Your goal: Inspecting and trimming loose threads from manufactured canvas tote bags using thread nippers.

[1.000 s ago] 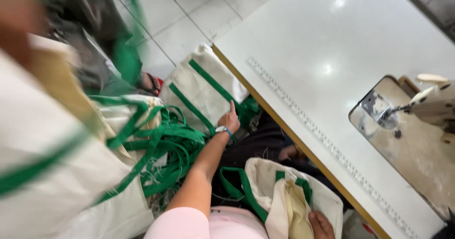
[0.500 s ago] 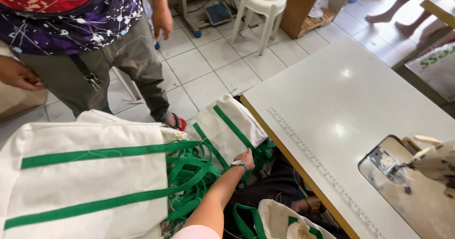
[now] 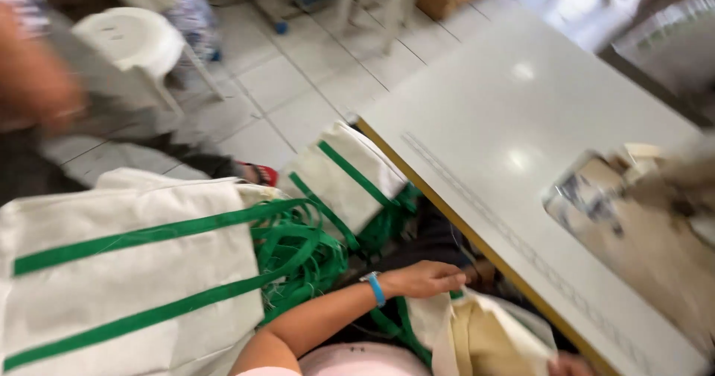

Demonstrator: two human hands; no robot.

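Cream bag (image 3: 484, 339) with green trim lies in the person's lap, just under the table (image 3: 514, 115) edge; the left hand (image 3: 428, 279) has its grip closed on the bag's top edge. Right hand (image 3: 570, 363) barely shows, grip unclear. Two more striped bags: one (image 3: 119, 272) at left, one (image 3: 342, 182) by the table corner. Half a second ago the left hand reached towards that corner bag

A bare forearm with a blue wristband (image 3: 375, 289) at the left hand (image 3: 424, 279); pale pink clothing shows at the bottom of the frame.
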